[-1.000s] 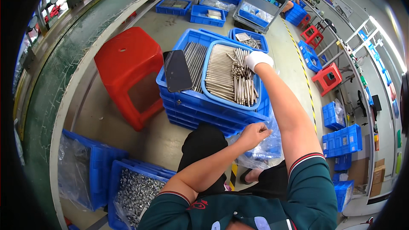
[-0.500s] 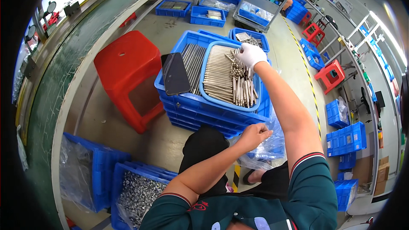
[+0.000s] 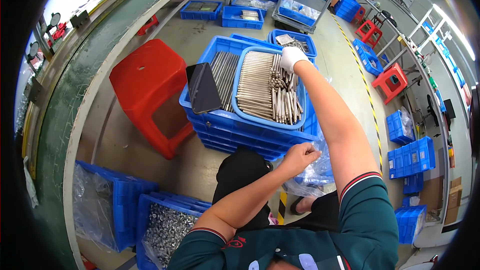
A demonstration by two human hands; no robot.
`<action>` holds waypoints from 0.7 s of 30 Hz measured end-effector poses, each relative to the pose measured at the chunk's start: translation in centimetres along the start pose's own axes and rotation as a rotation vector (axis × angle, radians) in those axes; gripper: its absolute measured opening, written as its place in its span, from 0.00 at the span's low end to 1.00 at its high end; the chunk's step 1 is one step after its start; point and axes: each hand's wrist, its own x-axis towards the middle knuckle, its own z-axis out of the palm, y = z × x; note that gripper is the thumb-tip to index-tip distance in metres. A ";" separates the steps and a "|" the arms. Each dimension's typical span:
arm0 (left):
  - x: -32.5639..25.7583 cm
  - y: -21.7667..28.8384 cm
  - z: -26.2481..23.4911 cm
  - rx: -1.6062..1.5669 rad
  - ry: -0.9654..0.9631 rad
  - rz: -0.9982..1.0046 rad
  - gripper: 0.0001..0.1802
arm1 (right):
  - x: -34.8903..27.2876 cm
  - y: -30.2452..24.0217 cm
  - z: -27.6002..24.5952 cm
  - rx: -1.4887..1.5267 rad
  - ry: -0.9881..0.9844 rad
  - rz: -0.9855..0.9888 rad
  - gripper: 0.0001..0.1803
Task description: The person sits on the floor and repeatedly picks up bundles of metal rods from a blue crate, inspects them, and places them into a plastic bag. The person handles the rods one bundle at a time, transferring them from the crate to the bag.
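My right hand (image 3: 292, 60), in a white glove, is over the far right corner of a light blue tray (image 3: 256, 121). Its fingers are curled down beside the metal rods (image 3: 286, 102), and what they hold is hidden. Slim silvery rods (image 3: 256, 77) lie in an even row on the tray's left side; thicker ones on the right lie less neatly. My bare left hand (image 3: 301, 157) is in front of the tray with fingers bent together, near a clear plastic bag (image 3: 317, 170). Whether it pinches anything is too small to tell.
The tray rests on stacked blue crates (image 3: 235, 132) with darker rods (image 3: 225, 77) and a black phone (image 3: 203, 89). A red stool (image 3: 145, 77) stands to the left. Blue crates of small metal parts (image 3: 167, 227) are at lower left; a cart (image 3: 300, 10) is beyond.
My right hand has drawn slightly nearer to me at the tray's far right corner, and the rods beneath it lie straighter. My left hand is nearly still. The view has shifted slightly.
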 end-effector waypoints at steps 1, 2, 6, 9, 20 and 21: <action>0.1 -0.1 0.0 0.006 0.008 0.004 0.15 | -0.1 0.0 0.2 0.034 -0.008 -0.003 0.10; 0.2 -0.2 0.0 0.012 0.016 0.008 0.15 | -0.2 0.1 0.5 0.069 -0.016 -0.005 0.10; 0.1 -0.4 -0.2 0.018 0.026 -0.009 0.16 | -1.2 -0.6 -0.4 0.266 -0.123 0.010 0.13; 0.0 -0.2 0.3 0.023 0.017 0.001 0.16 | -1.7 1.0 -0.8 0.369 -0.100 0.016 0.12; 0.0 0.0 0.0 0.010 0.006 0.004 0.16 | -6.9 3.6 -1.7 0.145 0.004 -0.210 0.11; 0.0 0.1 0.0 0.005 0.002 0.008 0.16 | -7.2 3.5 -1.4 0.111 0.027 -0.232 0.11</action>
